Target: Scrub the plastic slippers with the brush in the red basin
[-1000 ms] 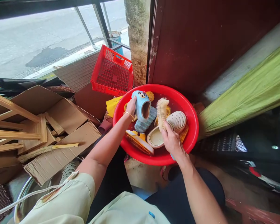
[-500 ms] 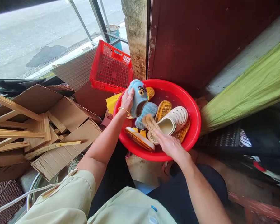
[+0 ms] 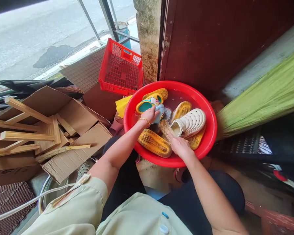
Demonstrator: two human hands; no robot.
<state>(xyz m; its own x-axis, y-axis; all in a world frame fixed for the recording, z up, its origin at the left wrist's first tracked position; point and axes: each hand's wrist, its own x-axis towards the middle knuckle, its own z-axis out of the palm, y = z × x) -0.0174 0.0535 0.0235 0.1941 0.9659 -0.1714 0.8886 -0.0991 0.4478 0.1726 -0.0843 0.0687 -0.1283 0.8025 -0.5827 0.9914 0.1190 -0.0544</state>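
A red basin (image 3: 212, 130) holds water and several clogs and slippers. My left hand (image 3: 150, 115) grips a light-blue clog (image 3: 158, 113) low in the basin, its lower part in the water. In my right hand (image 3: 182, 146) is a scrub brush (image 3: 165, 126), its tan bristles close beside the blue clog. A white clog (image 3: 193, 121) rests to the right of the brush. Near my left hand lies a yellow and teal slipper (image 3: 147, 105). Another slipper with a yellow-brown sole (image 3: 155, 143) lies sole up at the basin's front left.
Beyond the basin at the left stands a red plastic crate (image 3: 123, 70). Cardboard (image 3: 80, 147) and a wooden stool (image 3: 45, 135) are piled at the left. A dark red door (image 3: 210, 42) is behind the basin, and green cloth (image 3: 264, 85) hangs at the right.
The blue clog has gone down from above the basin into the water with my left hand. The brush stays in my right hand. Slippers in the basin have shifted, one turning sole up.
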